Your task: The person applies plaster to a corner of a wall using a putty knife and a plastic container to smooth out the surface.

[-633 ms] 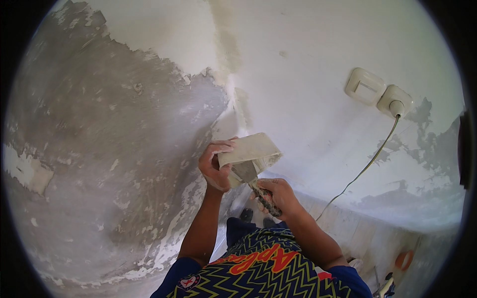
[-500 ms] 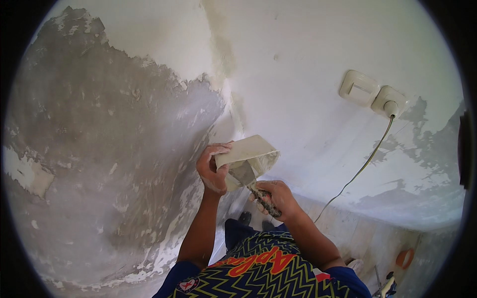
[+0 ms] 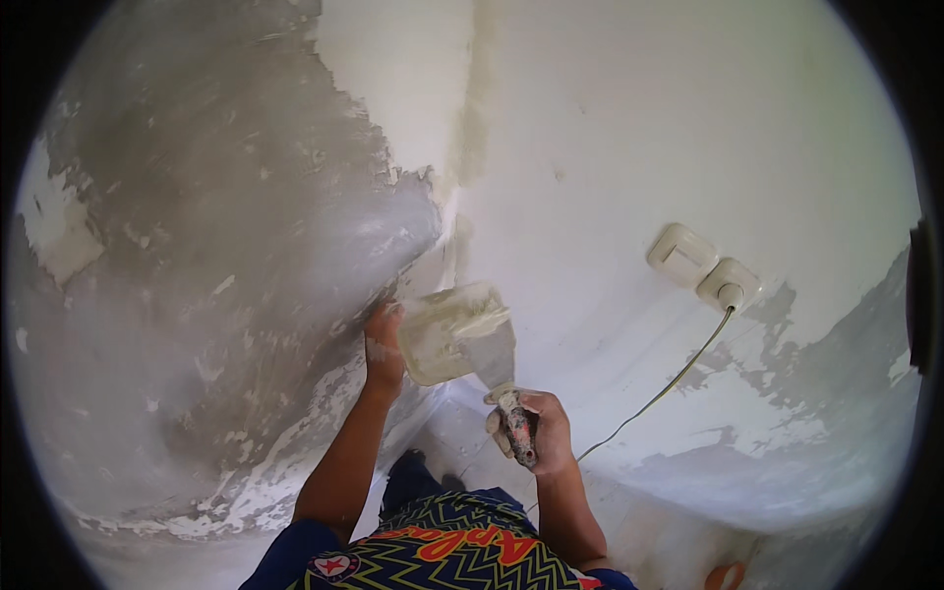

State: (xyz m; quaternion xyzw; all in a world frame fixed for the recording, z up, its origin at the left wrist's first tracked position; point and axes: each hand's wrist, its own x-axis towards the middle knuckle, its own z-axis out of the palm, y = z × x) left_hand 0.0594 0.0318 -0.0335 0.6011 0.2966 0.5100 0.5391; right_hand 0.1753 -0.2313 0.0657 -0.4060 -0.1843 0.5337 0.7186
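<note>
Just below centre, the right hand (image 3: 551, 430) is clamped round the handle of a putty knife (image 3: 500, 372), whose blade points to eleven o'clock and overlaps a cream container (image 3: 433, 339) at that container's four-o'clock side. At the container's nine o'clock, the left hand (image 3: 383, 344) grips its edge, some fingers hidden. Pale smears mark the container. Farther out, at two o'clock from the right hand, a plug (image 3: 730, 295) sits in a white socket (image 3: 726, 271) beside a wall switch (image 3: 681, 254); its thin cord (image 3: 674, 383) slants down between seven and eight o'clock. Towards ten o'clock spreads a grey wall patch (image 3: 246, 197); a patterned shirt (image 3: 452, 560) shows at six.
</note>
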